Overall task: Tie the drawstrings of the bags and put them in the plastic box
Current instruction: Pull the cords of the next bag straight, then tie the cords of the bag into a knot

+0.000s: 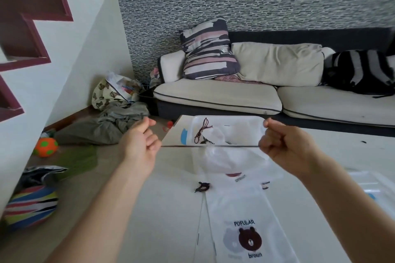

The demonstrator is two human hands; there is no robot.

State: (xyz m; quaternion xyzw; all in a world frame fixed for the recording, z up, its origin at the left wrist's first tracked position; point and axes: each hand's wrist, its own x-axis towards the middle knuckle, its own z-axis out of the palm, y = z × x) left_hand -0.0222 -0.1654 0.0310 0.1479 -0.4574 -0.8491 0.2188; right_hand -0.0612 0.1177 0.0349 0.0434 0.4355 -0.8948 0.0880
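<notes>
Both hands are raised above the table point(333, 141), level with each other and well apart. My left hand point(140, 145) has its fingers curled, pinching one end of a thin dark drawstring point(213, 146). My right hand point(284, 145) is clenched round the other end. The drawstring runs taut and straight between them, nearly horizontal.

From its middle hangs a small bag point(222, 160) of thin, translucent white plastic, gathered at the neck and rounded below. It hangs just above the table, in front of the box point(239, 120).

The box is translucent white plastic, rectangular with rounded corners, standing at the far edge of the table. It contains at least one tied bag of the same white film, with a looped dark red cord point(202, 130) lying over it. How many bags it contains I cannot tell.

On the smooth white table nearer me lie more flat bags. One point(250, 239) carries a brown bear print with the words POPULAR and brown. A short dark knotted cord point(202, 187) lies on the table between the hanging bag and the printed one. A clear plastic lid point(372, 186) rests at the right edge.

Beyond the table stands a cream sofa point(218, 96) with dark piping, bearing a striped cushion point(208, 49).
</notes>
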